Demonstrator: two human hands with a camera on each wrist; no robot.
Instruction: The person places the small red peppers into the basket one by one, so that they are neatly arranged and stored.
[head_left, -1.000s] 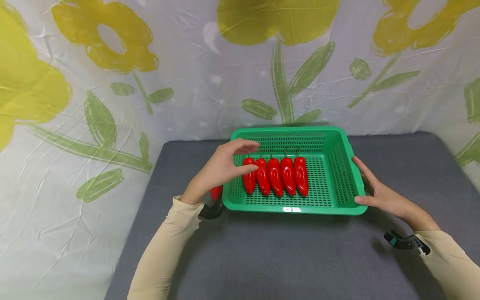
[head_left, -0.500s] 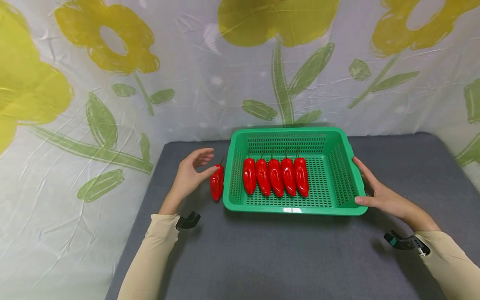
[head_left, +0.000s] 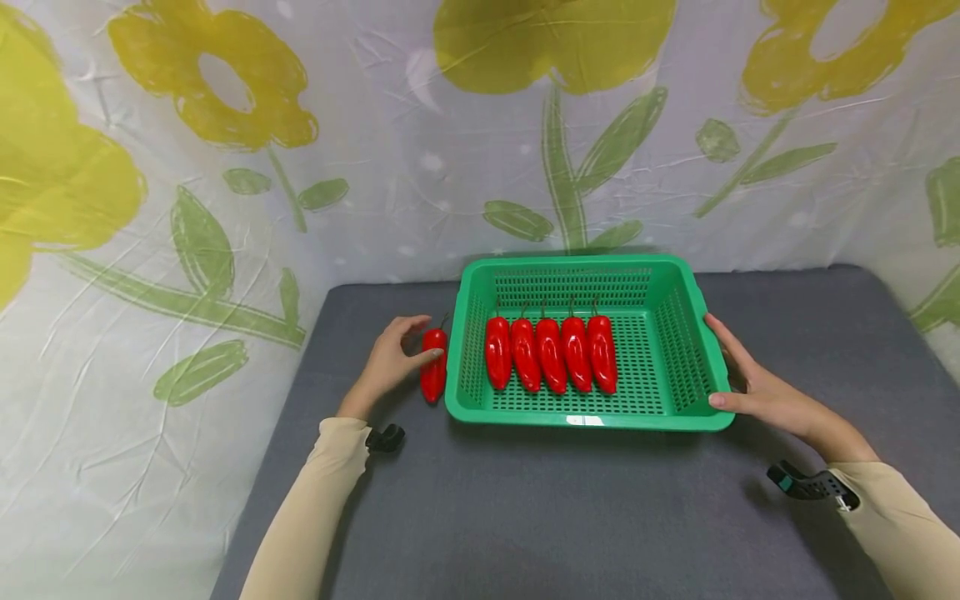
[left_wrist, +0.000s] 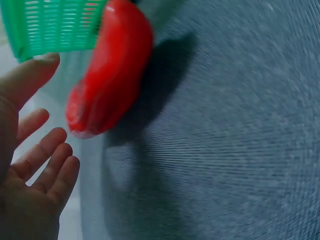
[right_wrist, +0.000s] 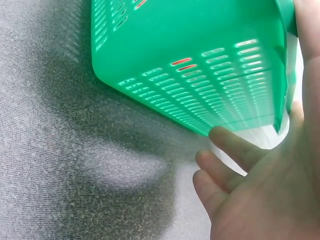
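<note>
In the head view my left hand point(head_left: 392, 358) is at a red pepper point(head_left: 433, 382) lying on the table left of the green basket. Its thumb reaches over the pepper's near side and the fingers are at its top. From the left wrist, that pepper point(left_wrist: 112, 70) shows apart from the spread, loosely bent fingers point(left_wrist: 55, 162). My right hand point(head_left: 765, 396) rests against the right side of the green basket point(head_left: 517, 416), thumb and index fingertips on its rim. In the right wrist view its other fingers point(right_wrist: 220, 170) hang loose below the rim. Several red peppers point(head_left: 551, 354) lie in a row inside.
The grey table point(head_left: 570, 508) extends in front of the basket and to both sides. Behind it hangs a white cloth point(head_left: 420, 208) printed with yellow flowers. Dark straps point(head_left: 806, 483) are around both wrists.
My left hand has moved left from above the basket's peppers, past its left edge, then back slightly right and down to the loose pepper. The right hand and basket have stayed put.
</note>
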